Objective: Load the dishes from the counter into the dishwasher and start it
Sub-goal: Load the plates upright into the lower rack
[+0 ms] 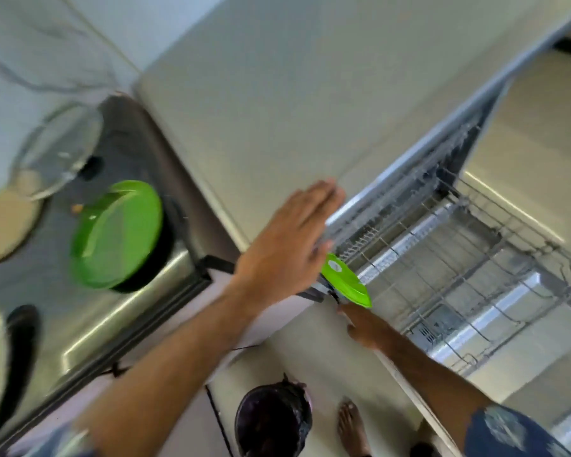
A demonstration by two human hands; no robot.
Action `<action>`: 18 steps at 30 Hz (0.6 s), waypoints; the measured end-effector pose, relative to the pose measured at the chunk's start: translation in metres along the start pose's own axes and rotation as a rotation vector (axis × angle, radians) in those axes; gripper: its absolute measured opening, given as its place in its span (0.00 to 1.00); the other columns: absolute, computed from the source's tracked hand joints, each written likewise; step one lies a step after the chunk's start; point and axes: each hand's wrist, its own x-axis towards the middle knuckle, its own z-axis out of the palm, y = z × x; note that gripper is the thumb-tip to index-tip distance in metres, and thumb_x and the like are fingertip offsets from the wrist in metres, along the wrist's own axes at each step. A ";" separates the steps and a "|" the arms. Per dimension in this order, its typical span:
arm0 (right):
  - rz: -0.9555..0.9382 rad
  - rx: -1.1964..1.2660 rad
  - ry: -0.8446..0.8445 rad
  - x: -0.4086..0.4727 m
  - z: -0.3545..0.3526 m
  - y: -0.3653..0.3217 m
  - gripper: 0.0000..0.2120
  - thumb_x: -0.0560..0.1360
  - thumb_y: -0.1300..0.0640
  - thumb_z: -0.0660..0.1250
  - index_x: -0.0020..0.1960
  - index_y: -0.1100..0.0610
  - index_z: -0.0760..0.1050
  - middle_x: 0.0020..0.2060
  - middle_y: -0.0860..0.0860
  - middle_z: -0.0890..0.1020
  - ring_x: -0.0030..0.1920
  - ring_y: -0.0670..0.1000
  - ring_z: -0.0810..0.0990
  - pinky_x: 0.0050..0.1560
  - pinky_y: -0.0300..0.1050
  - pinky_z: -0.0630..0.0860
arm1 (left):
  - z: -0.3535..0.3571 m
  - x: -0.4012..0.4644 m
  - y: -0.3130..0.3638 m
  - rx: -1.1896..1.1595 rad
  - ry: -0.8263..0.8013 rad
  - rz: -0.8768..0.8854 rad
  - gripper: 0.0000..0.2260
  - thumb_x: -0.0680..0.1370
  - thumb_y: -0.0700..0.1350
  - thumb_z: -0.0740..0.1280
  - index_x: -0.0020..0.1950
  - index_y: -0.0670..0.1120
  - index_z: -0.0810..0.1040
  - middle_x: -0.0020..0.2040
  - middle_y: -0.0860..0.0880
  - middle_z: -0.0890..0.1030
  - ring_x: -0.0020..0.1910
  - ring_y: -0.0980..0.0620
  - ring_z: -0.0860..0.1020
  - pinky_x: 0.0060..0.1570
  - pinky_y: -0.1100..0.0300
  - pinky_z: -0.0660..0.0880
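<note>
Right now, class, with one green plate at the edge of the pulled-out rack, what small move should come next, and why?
Probably lower the green plate into the rack and let go. The right hand holds it at the rack's near edge, not yet standing between the wires. The left hand is flat and open over the counter, and another green plate waits on the stove.

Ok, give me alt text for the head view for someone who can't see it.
A person's right hand holds a small green plate at the edge of the pulled-out dishwasher rack, while the left hand reaches flat over the counter. A larger green plate sits in the sink to the left; the picture is tilted and blurred.
</note>
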 end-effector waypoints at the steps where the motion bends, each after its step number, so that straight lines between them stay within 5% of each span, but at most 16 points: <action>1: -0.034 0.003 -0.008 -0.018 -0.005 -0.025 0.22 0.78 0.64 0.58 0.71 0.59 0.69 0.70 0.57 0.71 0.69 0.53 0.72 0.65 0.38 0.64 | -0.009 -0.004 0.002 -0.029 0.003 -0.017 0.27 0.78 0.40 0.68 0.77 0.41 0.67 0.77 0.41 0.67 0.76 0.45 0.64 0.76 0.49 0.60; 4: -0.112 0.087 0.031 -0.064 -0.024 -0.095 0.19 0.75 0.68 0.59 0.60 0.52 0.76 0.58 0.51 0.80 0.59 0.49 0.79 0.61 0.38 0.72 | -0.033 -0.033 0.006 0.035 0.034 -0.036 0.23 0.79 0.42 0.65 0.75 0.45 0.71 0.75 0.46 0.70 0.74 0.47 0.67 0.70 0.47 0.66; 6: -0.182 0.152 0.088 -0.084 -0.039 -0.138 0.19 0.73 0.61 0.58 0.55 0.41 0.75 0.52 0.47 0.82 0.55 0.45 0.81 0.61 0.46 0.76 | -0.057 -0.075 0.003 0.120 0.093 -0.112 0.24 0.77 0.44 0.65 0.74 0.49 0.72 0.75 0.49 0.70 0.74 0.48 0.68 0.70 0.49 0.65; 9: -0.282 0.210 0.102 -0.098 -0.058 -0.188 0.17 0.75 0.57 0.60 0.53 0.35 0.77 0.46 0.42 0.84 0.49 0.44 0.82 0.54 0.45 0.78 | -0.083 -0.143 -0.028 0.183 0.174 -0.486 0.28 0.74 0.46 0.67 0.74 0.51 0.68 0.75 0.51 0.68 0.73 0.49 0.67 0.69 0.50 0.63; 12: -0.293 0.259 0.080 -0.109 -0.072 -0.233 0.18 0.77 0.67 0.62 0.53 0.44 0.79 0.44 0.44 0.84 0.47 0.47 0.83 0.52 0.44 0.77 | -0.095 -0.189 -0.075 0.238 0.116 -0.840 0.27 0.77 0.49 0.67 0.76 0.47 0.67 0.74 0.47 0.70 0.71 0.45 0.70 0.69 0.45 0.65; 18: -0.212 0.479 0.030 -0.110 -0.078 -0.277 0.14 0.78 0.71 0.58 0.55 0.58 0.79 0.44 0.55 0.85 0.45 0.50 0.84 0.50 0.42 0.78 | -0.099 -0.211 -0.106 0.415 0.117 -0.643 0.05 0.78 0.41 0.67 0.52 0.47 0.82 0.48 0.47 0.84 0.46 0.44 0.81 0.48 0.48 0.74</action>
